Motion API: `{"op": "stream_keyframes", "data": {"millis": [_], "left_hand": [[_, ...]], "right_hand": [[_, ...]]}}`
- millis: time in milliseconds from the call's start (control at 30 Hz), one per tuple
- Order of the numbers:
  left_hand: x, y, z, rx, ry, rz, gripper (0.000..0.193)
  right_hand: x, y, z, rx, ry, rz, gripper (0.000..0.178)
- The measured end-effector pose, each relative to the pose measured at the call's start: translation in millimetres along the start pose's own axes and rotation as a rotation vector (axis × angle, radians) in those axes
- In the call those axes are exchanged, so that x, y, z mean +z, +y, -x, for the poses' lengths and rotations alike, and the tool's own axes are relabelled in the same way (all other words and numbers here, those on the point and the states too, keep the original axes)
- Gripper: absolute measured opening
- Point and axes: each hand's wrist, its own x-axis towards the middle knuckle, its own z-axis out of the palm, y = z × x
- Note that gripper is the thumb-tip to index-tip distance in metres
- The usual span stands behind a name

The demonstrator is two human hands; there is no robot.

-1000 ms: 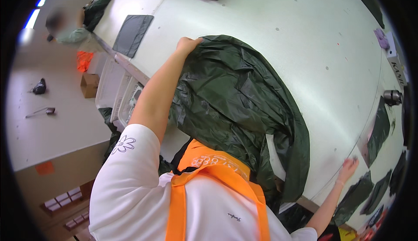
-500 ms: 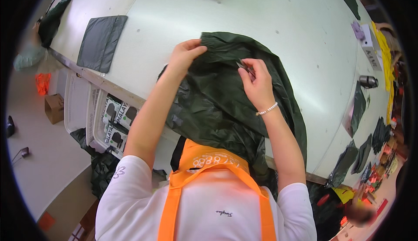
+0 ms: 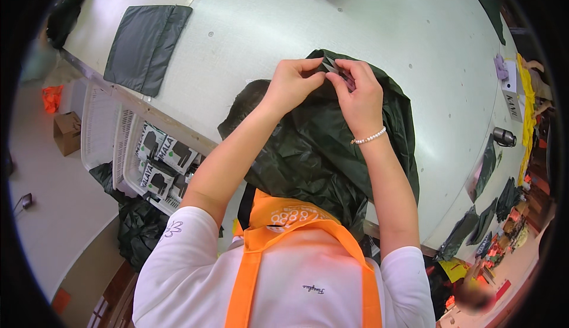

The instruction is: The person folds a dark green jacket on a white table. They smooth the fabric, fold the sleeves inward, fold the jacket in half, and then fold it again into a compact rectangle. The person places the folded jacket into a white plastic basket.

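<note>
A crumpled dark green garment (image 3: pixel 302 156) of thin, shiny fabric drapes over the table's near edge, against my orange apron. My left hand (image 3: pixel 293 82) is closed in a pinch on the fabric's far edge. Just to its right, my right hand (image 3: pixel 360 97) grips small thread snips (image 3: pixel 330 65), their pointed metal blades showing beyond the fingers. Those tips are at the pinched edge, close to my left fingertips. Whether the blades touch the cloth or a thread is too small to make out. The handles are mostly hidden inside my right hand.
The pale table (image 3: pixel 255 26) bears a folded dark green pouch (image 3: pixel 148 49) at left. White crates (image 3: pixel 127 150) with packaged items stand below the left edge. At far right are a metal flask (image 3: pixel 504 136), a white box (image 3: pixel 511 91) and several dark bundles. Another person is at lower right.
My left hand has moved right, bringing the garment's edge toward my right hand. The snips' tips, formerly apart from that hand, are now beside its fingertips. The view has shifted slightly.
</note>
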Motion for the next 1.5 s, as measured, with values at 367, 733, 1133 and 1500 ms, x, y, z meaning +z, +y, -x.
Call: {"op": "stream_keyframes", "data": {"millis": [367, 733, 1133, 1500], "left_hand": [[-7.6, 3.9, -13.1, -0.152, -0.085, 0.111, 0.025], [8.8, 1.6, -45.1, 0.566, 0.535, -0.636, 0.039], [132.8, -63.8, -71.0, 0.368, -0.243, -0.885, 0.029], [154.2, -81.0, -54.7, 0.427, -0.107, -0.924, 0.008]], "right_hand": [[-0.3, 4.7, -16.0, -0.131, -0.074, 0.185, 0.017], [-63.3, 97.2, 43.8, 0.608, 0.353, -0.172, 0.028], [-71.2, 190.7, 61.9, 0.747, 0.237, -0.183, 0.015], [-59.8, 193.7, 64.6, 0.716, 0.328, -0.169, 0.012]]}}
